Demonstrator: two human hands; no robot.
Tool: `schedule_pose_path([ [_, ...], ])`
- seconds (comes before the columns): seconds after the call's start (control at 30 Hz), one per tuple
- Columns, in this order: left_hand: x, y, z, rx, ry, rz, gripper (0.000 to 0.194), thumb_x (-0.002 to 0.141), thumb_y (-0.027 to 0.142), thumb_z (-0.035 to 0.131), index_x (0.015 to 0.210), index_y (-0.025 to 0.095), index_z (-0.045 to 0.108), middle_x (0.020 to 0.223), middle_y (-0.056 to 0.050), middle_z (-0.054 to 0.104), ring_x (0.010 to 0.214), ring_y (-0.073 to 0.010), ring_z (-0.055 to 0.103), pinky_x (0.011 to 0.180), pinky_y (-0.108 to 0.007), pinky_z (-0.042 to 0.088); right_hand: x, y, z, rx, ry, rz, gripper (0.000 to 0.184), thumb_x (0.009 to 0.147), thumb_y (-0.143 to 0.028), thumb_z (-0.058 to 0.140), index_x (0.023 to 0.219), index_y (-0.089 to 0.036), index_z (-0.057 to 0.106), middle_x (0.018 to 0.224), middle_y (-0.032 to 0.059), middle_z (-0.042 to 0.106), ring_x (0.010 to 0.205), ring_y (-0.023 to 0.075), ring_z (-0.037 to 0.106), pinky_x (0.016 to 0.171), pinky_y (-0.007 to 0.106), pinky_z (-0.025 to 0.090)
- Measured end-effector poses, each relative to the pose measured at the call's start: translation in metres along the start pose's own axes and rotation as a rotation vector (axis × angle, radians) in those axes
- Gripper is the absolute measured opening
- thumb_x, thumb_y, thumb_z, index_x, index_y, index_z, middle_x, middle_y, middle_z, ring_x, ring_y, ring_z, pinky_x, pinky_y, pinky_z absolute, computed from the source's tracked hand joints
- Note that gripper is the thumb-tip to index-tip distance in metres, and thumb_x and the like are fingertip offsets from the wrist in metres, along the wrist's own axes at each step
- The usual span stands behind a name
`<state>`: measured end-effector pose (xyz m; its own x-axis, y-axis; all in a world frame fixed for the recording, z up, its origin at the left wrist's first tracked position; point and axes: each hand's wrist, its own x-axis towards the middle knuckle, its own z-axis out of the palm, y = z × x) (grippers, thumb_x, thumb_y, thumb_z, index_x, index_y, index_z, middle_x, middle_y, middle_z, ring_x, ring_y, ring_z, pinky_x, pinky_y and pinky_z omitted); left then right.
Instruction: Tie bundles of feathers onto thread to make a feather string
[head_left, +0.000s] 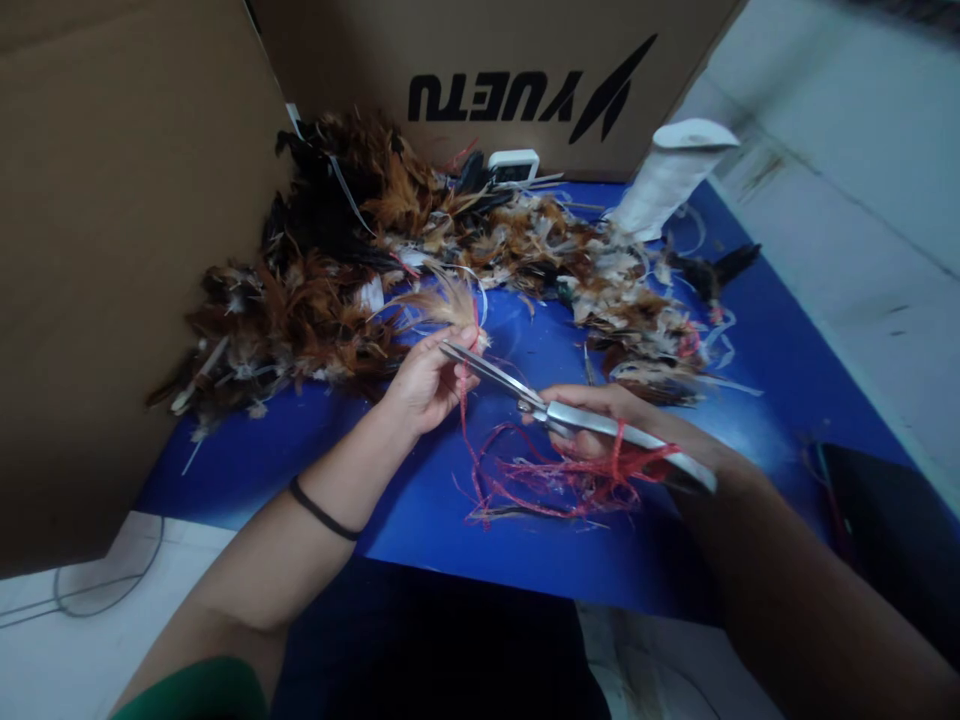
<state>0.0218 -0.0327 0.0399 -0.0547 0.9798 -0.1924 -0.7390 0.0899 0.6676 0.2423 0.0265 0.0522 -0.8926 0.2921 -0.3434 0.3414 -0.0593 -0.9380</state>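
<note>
Between the fingertips of my left hand [426, 382] is a small bundle of light brown feathers [441, 303], its quill end toward the right. Red string [464, 410] is at the bundle and trails down from my fingers. My right hand [626, 402] grips silver scissors [600, 417], whose blades point up and left and reach the left fingertips near the string. The blades look nearly closed. A tangle of red string [559, 480] hangs around the scissor handle and spreads over the blue tabletop [420, 540].
Brown, black and white feathers lie in a large pile [315, 300] and in another heap [637, 320] on the right. Cardboard boxes [337, 50] stand behind and at left. A white roll [664, 180] and a small white device [514, 163] stand at the back. A dark object [885, 540] lies right.
</note>
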Motion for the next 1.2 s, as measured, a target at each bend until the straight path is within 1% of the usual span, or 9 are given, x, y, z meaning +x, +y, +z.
schedule_pose_path([
  [0.3,0.0,-0.001,-0.002,0.011,0.02,0.048,0.012,0.072,0.016,0.068,0.067,0.01,0.058,0.062,0.002,0.053,0.041,0.0009,0.037,0.036,-0.011,0.03,0.001,-0.006,0.003,-0.054,0.029,0.026,0.041,0.081,-0.047,0.06,0.106,-0.015,0.053,0.07,-0.0029,0.046,0.054,0.0044,0.038,0.048,0.017,0.032],
  [0.47,0.007,0.0,-0.009,0.026,0.144,0.191,0.016,0.071,0.016,0.069,0.066,0.013,0.055,0.06,0.004,0.05,0.044,-0.0008,0.043,0.04,-0.013,0.033,0.003,-0.007,0.004,-0.161,0.347,-0.033,0.053,0.066,-0.049,0.071,0.107,-0.018,0.058,0.073,0.0006,0.056,0.06,0.01,0.051,0.055,0.022,0.043],
  [0.67,0.006,0.001,-0.006,0.136,0.222,0.301,0.022,0.07,0.021,0.072,0.066,0.015,0.051,0.062,0.004,0.053,0.045,-0.0023,0.046,0.041,-0.015,0.035,0.016,0.007,0.004,-0.76,0.791,-0.004,0.041,0.072,-0.037,0.065,0.11,-0.021,0.063,0.078,0.0027,0.066,0.068,0.0162,0.06,0.065,0.027,0.045],
  [0.77,0.005,-0.001,-0.003,0.183,0.214,0.294,0.025,0.068,0.023,0.074,0.066,0.016,0.05,0.059,0.005,0.052,0.044,-0.003,0.045,0.04,-0.016,0.035,0.018,0.01,0.008,-1.087,0.816,0.029,0.039,0.076,-0.031,0.058,0.113,-0.02,0.06,0.088,0.0059,0.069,0.076,0.0206,0.063,0.071,0.03,0.046],
  [0.9,0.006,-0.002,-0.002,0.235,0.233,0.286,0.026,0.067,0.025,0.074,0.066,0.017,0.05,0.056,0.006,0.048,0.043,-0.0031,0.044,0.04,-0.016,0.035,0.015,0.01,0.014,-1.248,0.769,0.03,0.037,0.084,-0.037,0.052,0.115,-0.018,0.059,0.099,0.0107,0.066,0.083,0.0241,0.062,0.071,0.034,0.047],
  [1.0,0.007,-0.002,-0.003,0.266,0.226,0.291,0.026,0.067,0.026,0.075,0.066,0.017,0.05,0.056,0.006,0.048,0.044,-0.0033,0.043,0.04,-0.016,0.035,0.009,0.006,0.011,-1.236,0.74,-0.008,0.033,0.085,-0.037,0.053,0.109,-0.018,0.063,0.099,0.0131,0.066,0.089,0.027,0.062,0.075,0.039,0.048],
  [1.07,0.006,-0.004,-0.002,0.293,0.215,0.296,0.027,0.066,0.027,0.075,0.066,0.017,0.05,0.056,0.006,0.047,0.044,-0.0034,0.043,0.04,-0.016,0.034,0.001,-0.002,0.01,-1.108,0.757,-0.142,0.031,0.085,-0.035,0.055,0.107,-0.016,0.064,0.101,0.0136,0.066,0.097,0.0284,0.061,0.084,0.043,0.047],
  [1.13,0.004,-0.007,0.0,0.34,0.198,0.3,0.027,0.066,0.028,0.075,0.065,0.016,0.05,0.057,0.006,0.048,0.044,-0.0033,0.043,0.04,-0.017,0.034,-0.012,-0.014,0.012,-0.816,0.789,-0.356,0.035,0.085,-0.033,0.056,0.116,-0.016,0.06,0.109,0.0113,0.064,0.105,0.0253,0.059,0.093,0.042,0.045],
  [1.2,0.002,-0.011,0.003,0.402,0.169,0.307,0.026,0.066,0.029,0.075,0.066,0.016,0.052,0.058,0.005,0.05,0.044,-0.0034,0.043,0.04,-0.017,0.035,-0.028,-0.026,0.017,-0.407,0.706,-0.49,0.049,0.088,-0.035,0.053,0.133,-0.02,0.044,0.125,0.0081,0.057,0.112,0.0208,0.056,0.093,0.037,0.047],
])
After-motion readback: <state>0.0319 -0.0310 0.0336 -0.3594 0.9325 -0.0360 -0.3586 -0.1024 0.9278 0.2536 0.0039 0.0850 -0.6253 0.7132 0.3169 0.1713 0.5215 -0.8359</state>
